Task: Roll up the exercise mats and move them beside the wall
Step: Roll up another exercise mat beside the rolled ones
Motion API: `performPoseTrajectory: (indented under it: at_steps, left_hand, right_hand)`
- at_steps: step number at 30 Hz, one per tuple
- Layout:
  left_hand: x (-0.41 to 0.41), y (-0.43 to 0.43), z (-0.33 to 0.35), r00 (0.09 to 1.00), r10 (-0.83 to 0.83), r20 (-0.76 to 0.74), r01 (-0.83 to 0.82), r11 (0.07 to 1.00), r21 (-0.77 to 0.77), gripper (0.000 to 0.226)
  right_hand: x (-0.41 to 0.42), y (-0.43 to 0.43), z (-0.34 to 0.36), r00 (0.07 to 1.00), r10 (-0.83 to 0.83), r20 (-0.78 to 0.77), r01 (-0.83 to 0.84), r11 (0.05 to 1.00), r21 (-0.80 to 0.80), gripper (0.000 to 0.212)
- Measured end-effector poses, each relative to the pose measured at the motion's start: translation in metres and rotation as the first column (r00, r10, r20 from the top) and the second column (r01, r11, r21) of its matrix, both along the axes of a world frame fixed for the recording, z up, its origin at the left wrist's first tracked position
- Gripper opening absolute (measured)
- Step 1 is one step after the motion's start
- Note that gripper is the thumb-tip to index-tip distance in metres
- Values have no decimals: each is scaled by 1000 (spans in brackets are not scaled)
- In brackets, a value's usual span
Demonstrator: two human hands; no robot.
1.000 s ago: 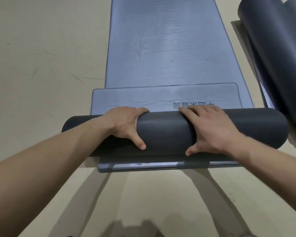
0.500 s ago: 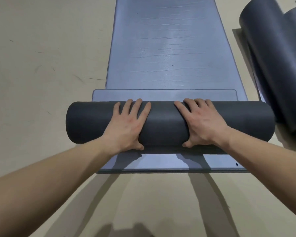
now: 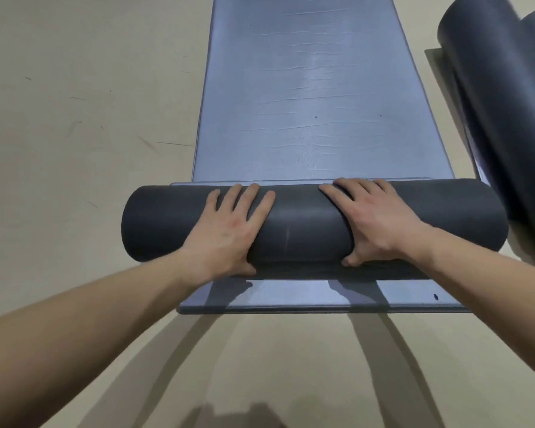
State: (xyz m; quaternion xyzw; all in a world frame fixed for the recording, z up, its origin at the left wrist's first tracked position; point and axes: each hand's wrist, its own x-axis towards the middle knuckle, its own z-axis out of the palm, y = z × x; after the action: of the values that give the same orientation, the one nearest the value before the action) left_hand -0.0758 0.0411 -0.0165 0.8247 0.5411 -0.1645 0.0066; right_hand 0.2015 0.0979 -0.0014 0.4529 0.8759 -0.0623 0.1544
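A dark grey rolled part of an exercise mat (image 3: pixel 306 223) lies crosswise in front of me. Its unrolled blue-grey length (image 3: pixel 315 97) stretches away across the floor. A second flat mat layer (image 3: pixel 309 296) shows under the roll on the near side. My left hand (image 3: pixel 229 233) presses flat on the roll left of centre, fingers straight and spread, thumb down the near side. My right hand (image 3: pixel 374 220) presses on the roll right of centre in the same way.
Another dark grey mat (image 3: pixel 504 118), partly rolled, lies at the right edge and reaches close to the right end of my roll. Beige floor (image 3: pixel 84 134) spreads to the left and in front of me. No wall is in view.
The roll has moved away from me along the mat and grown thicker. My hands shifted from curling over its far side to lying flat on top.
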Motion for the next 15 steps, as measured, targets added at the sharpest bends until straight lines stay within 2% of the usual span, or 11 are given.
performPoseTrajectory:
  at_steps: [2, 5, 8, 10, 12, 14, 15]
  left_hand:
    - [-7, 26, 10, 999, -11, 42, 12, 999, -32, 138]
    - [-5, 58, 31, 999, 18, 44, -12, 992, -128, 134]
    - [11, 42, 26, 995, 88, 36, -82, 987, -139, 123]
    - [21, 23, 24, 978, 188, 93, -172, 972, -157, 116]
    - [21, 8, 22, 903, 343, 259, -272, 922, -274, 109]
    - [15, -6, 19, 775, 502, 384, -309, 831, -464, 99]
    - [14, -12, 17, 727, 557, 403, -322, 794, -516, 97]
  right_hand:
    - [-6, 4, -3, 1000, -19, 14, 19, 1000, 10, 147]
    - [-13, -3, -17, 997, 29, 70, -38, 990, 134, 153]
    - [-2, 16, -17, 988, 136, 68, -148, 969, 201, 140]
    - [9, 30, -13, 986, 146, 82, -161, 963, 215, 129]
    - [13, 29, -11, 994, 44, 96, -66, 969, 239, 121]
    - [10, 12, -11, 978, -205, 27, 193, 952, 237, 117]
    - [6, 1, -11, 937, -342, -65, 348, 920, 182, 111]
